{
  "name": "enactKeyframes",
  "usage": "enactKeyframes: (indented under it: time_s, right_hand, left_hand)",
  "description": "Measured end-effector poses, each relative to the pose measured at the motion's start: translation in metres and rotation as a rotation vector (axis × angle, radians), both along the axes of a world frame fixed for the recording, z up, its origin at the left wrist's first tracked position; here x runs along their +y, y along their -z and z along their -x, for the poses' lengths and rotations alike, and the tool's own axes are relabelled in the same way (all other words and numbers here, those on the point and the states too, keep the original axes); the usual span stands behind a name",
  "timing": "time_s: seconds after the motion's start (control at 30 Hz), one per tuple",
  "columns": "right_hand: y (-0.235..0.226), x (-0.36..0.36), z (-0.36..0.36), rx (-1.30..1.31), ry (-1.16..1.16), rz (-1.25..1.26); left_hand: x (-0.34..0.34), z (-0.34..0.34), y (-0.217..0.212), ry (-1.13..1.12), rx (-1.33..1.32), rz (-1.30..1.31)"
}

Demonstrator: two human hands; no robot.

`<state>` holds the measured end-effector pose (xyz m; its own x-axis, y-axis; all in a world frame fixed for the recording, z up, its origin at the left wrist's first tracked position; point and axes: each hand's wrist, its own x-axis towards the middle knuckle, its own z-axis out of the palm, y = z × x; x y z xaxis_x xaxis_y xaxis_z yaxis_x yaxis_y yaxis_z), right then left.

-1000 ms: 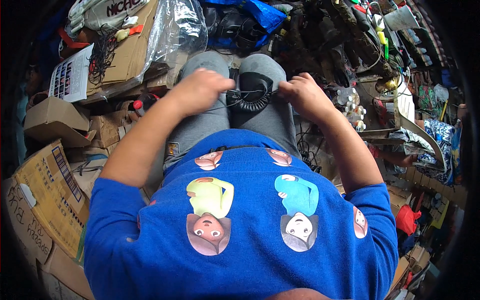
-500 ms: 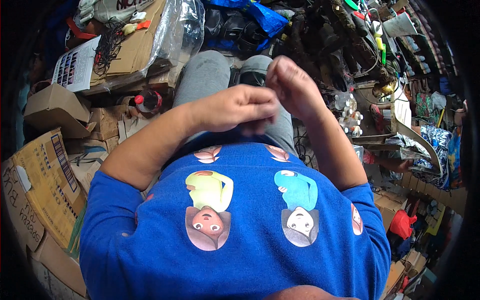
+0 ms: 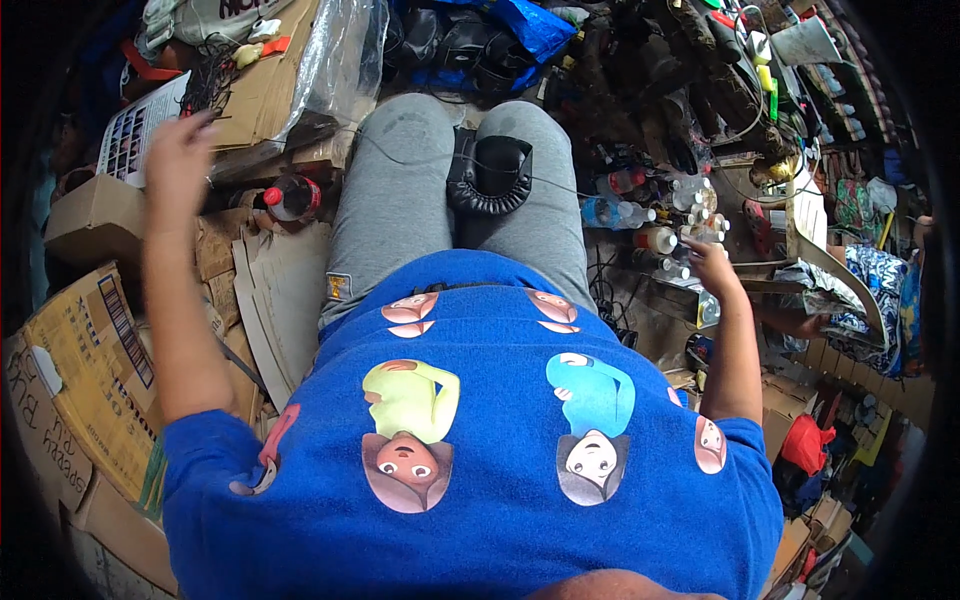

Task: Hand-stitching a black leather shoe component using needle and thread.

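A black leather shoe (image 3: pixel 500 165) with a puckered, gathered edge sits between my grey-trousered knees. Dark thread (image 3: pixel 400 161) runs out from both of its sides, one strand toward each hand. Far out to the left, my left hand (image 3: pixel 180 150) is raised over the cardboard and printed sheet, blurred by motion, its fingers drawn together at the thread's end. A small dark tip shows by those fingers. On the right, my right hand (image 3: pixel 710 268) is closed beside the plastic bottles, with one finger pointing inward; the strand on that side fades before reaching it.
Several plastic bottles (image 3: pixel 655 240) stand close to my right hand. A dark drink bottle with a red cap (image 3: pixel 292 198) is left of my knee. Cardboard boxes (image 3: pixel 95 225) crowd the left side. Black shoes (image 3: pixel 470 45) lie by a blue bag (image 3: pixel 535 38) ahead.
My hands have swung apart from above my lap, the left far left and the right outward. The shoe between my knees and the stretched thread now show.
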<state>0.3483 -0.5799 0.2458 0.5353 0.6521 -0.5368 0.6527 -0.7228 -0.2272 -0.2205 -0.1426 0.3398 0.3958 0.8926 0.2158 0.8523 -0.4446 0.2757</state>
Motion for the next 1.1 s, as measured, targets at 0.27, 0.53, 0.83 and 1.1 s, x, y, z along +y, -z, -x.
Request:
enactKeyframes:
  time_s: [0.27, 0.53, 0.83, 1.1]
  right_hand:
    - [-0.058, 0.187, 0.165, 0.399, -0.239, -0.663]
    - [-0.041, 0.201, 0.160, 0.374, -0.425, -0.671]
    - [-0.033, 0.179, 0.183, 0.441, -0.268, -0.767]
    - [-0.076, 0.186, 0.201, -0.192, -0.815, -0.671]
  left_hand:
    - [-0.103, -0.209, 0.045, 0.882, -0.355, 0.742]
    - [-0.085, -0.230, 0.058, 0.966, -0.185, 0.899]
    - [-0.080, -0.228, 0.068, 0.950, -0.293, 1.276]
    - [-0.077, -0.230, 0.059, 1.074, -0.075, 1.123]
